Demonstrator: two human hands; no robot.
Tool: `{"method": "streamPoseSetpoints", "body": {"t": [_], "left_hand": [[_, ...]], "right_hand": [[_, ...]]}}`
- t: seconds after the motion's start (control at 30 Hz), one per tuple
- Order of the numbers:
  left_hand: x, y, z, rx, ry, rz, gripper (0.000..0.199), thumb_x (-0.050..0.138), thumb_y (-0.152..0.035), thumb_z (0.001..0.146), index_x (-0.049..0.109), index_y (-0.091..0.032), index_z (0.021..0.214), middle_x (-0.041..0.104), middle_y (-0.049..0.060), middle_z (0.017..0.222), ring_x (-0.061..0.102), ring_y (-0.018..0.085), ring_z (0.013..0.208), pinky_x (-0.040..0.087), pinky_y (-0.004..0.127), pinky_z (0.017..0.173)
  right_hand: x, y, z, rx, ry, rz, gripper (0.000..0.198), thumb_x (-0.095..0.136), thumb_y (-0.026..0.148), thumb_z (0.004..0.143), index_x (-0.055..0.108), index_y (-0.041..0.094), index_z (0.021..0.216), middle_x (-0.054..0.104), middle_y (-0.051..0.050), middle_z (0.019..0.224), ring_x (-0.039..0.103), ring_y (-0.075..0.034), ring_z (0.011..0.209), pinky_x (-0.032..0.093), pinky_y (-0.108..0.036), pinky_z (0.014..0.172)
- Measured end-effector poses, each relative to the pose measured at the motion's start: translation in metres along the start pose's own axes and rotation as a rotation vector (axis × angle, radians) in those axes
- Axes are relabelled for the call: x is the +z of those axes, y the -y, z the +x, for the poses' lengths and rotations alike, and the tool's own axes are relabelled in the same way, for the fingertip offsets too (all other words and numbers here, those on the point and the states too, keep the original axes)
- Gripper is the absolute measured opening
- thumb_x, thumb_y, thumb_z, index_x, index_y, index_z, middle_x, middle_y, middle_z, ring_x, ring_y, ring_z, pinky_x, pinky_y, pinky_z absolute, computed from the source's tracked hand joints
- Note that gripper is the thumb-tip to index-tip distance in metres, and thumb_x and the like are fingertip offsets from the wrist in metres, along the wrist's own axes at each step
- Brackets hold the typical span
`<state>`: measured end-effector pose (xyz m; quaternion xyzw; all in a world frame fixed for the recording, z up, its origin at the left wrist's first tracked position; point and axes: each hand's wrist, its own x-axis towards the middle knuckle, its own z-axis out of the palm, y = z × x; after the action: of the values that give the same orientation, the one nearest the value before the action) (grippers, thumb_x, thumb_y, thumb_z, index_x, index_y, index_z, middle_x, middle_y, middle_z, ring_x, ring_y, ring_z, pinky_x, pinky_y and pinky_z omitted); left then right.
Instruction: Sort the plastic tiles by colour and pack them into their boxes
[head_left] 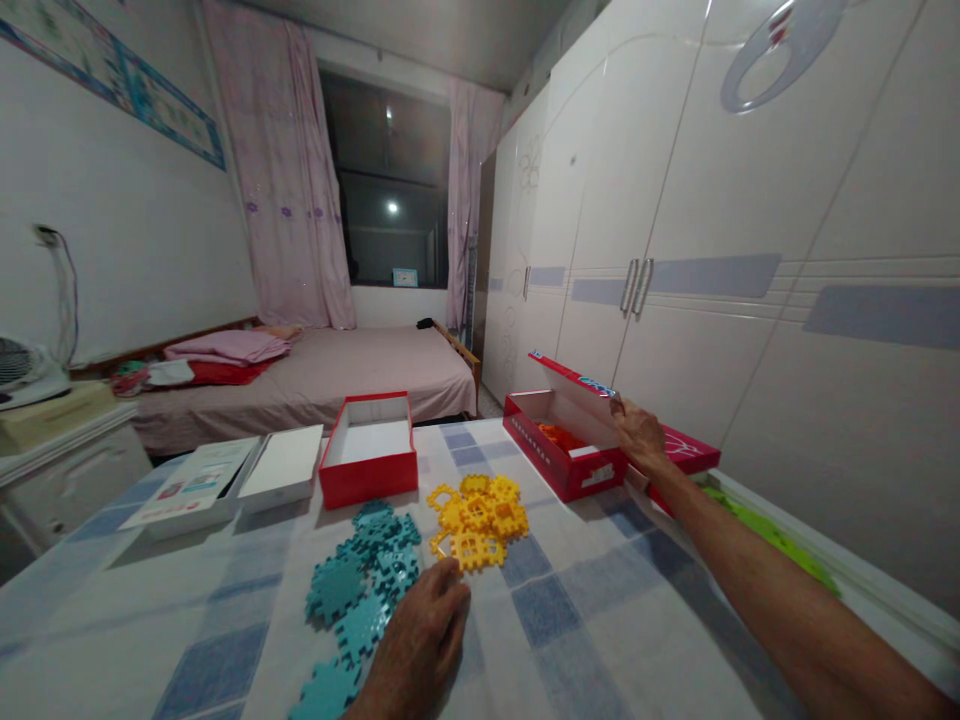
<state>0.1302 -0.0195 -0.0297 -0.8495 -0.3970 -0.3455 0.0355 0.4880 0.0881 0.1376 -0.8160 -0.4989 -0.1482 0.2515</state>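
Tilted red lid (573,377), corner in right fingers (618,408)

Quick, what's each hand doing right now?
Left hand: loosely curled beside the yellow pieces; whether it holds anything cannot be told.
Right hand: closed on the raised red lid.

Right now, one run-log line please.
right hand: holding tilted lid | left hand: near yellow pieces, teal pieces | red box below lid: orange pieces inside

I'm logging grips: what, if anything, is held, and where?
The right hand holds a red rectangular cardboard lid by its near end; left hand: cannot tell.
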Motion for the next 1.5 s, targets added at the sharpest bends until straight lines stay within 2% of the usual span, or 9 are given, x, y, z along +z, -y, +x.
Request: {"method": "streamPoseSetpoints", "body": {"t": [0.23, 0.33, 0.53, 0.73, 0.9, 1.03, 1.23, 1.37, 1.5], "left_hand": [[0.001, 0.003, -0.001, 0.031, 0.008, 0.011, 0.023, 0.049, -0.017, 0.085, 0.062, -0.024, 0.102, 0.061, 0.010, 0.122, 0.059, 0.020, 0.112, 0.052, 0.035, 0.093], [0.000, 0.002, -0.001, 0.037, 0.004, 0.015, 0.022, 0.048, -0.017, 0.086, 0.062, -0.024, 0.102, 0.061, 0.010, 0.121, 0.060, 0.020, 0.111, 0.053, 0.034, 0.092], [0.002, 0.004, -0.001, 0.052, -0.034, 0.014, 0.023, 0.049, -0.021, 0.086, 0.062, -0.024, 0.105, 0.063, 0.010, 0.118, 0.061, 0.020, 0.108, 0.053, 0.034, 0.091], [0.007, 0.010, -0.003, 0.083, -0.023, 0.021, 0.024, 0.050, -0.021, 0.086, 0.061, -0.024, 0.107, 0.060, 0.011, 0.122, 0.058, 0.021, 0.114, 0.052, 0.035, 0.093], [0.002, 0.005, -0.002, 0.034, 0.021, 0.009, 0.023, 0.049, -0.020, 0.087, 0.061, -0.024, 0.105, 0.061, 0.010, 0.121, 0.059, 0.020, 0.112, 0.052, 0.035, 0.093], [-0.002, -0.001, -0.002, -0.007, 0.061, -0.007, 0.023, 0.048, -0.016, 0.086, 0.061, -0.023, 0.103, 0.059, 0.009, 0.121, 0.057, 0.019, 0.113, 0.050, 0.034, 0.095], [-0.001, -0.001, -0.001, -0.030, 0.054, -0.027, 0.023, 0.048, -0.015, 0.086, 0.062, -0.022, 0.104, 0.059, 0.010, 0.121, 0.057, 0.020, 0.113, 0.048, 0.035, 0.096], [-0.002, -0.002, 0.000, -0.026, 0.070, -0.047, 0.023, 0.046, -0.015, 0.087, 0.062, -0.022, 0.102, 0.059, 0.009, 0.121, 0.057, 0.019, 0.113, 0.049, 0.035, 0.096], [-0.002, -0.001, -0.001, -0.028, 0.073, -0.053, 0.023, 0.047, -0.015, 0.087, 0.061, -0.022, 0.103, 0.058, 0.010, 0.123, 0.055, 0.020, 0.115, 0.048, 0.036, 0.097]], "right_hand": [[0.000, -0.014, 0.020, 0.140, -0.003, 0.021, 0.052, 0.022, 0.040, 0.095, 0.067, 0.015, 0.107, 0.069, -0.017, 0.095, 0.065, -0.023, 0.082, 0.041, -0.028, 0.062], [-0.002, -0.017, 0.027, 0.142, -0.011, 0.016, 0.052, 0.021, 0.037, 0.095, 0.066, 0.014, 0.108, 0.069, -0.018, 0.097, 0.065, -0.023, 0.083, 0.042, -0.028, 0.063], [0.010, -0.013, 0.003, -0.037, -0.006, -0.002, 0.047, 0.024, 0.038, 0.096, 0.064, 0.018, 0.109, 0.069, -0.013, 0.093, 0.065, -0.022, 0.082, 0.041, -0.027, 0.066], [0.025, -0.008, -0.028, -0.265, -0.016, -0.046, 0.037, 0.033, 0.024, 0.093, 0.058, 0.021, 0.120, 0.064, -0.008, 0.114, 0.058, -0.021, 0.100, 0.041, -0.029, 0.079], [0.036, -0.009, -0.042, -0.408, 0.029, -0.071, 0.043, 0.042, 0.014, 0.083, 0.056, 0.020, 0.123, 0.057, -0.010, 0.125, 0.050, -0.024, 0.111, 0.038, -0.035, 0.088], [0.049, -0.006, -0.049, -0.478, 0.045, -0.020, 0.045, 0.041, 0.017, 0.082, 0.054, 0.022, 0.125, 0.054, -0.007, 0.130, 0.044, -0.024, 0.119, 0.032, -0.042, 0.096], [0.052, 0.011, -0.058, -0.357, 0.036, -0.008, 0.045, 0.040, 0.043, 0.089, 0.051, 0.022, 0.127, 0.051, -0.008, 0.134, 0.039, -0.028, 0.124, 0.028, -0.051, 0.099], [0.047, 0.022, -0.061, -0.259, 0.111, -0.025, 0.044, 0.037, 0.041, 0.091, 0.049, 0.020, 0.128, 0.050, -0.009, 0.134, 0.042, -0.027, 0.119, 0.040, -0.043, 0.089], [0.044, 0.028, -0.063, -0.242, 0.111, -0.078, 0.042, 0.032, 0.035, 0.094, 0.048, 0.016, 0.128, 0.052, -0.010, 0.130, 0.044, -0.025, 0.117, 0.043, -0.036, 0.086]]}}
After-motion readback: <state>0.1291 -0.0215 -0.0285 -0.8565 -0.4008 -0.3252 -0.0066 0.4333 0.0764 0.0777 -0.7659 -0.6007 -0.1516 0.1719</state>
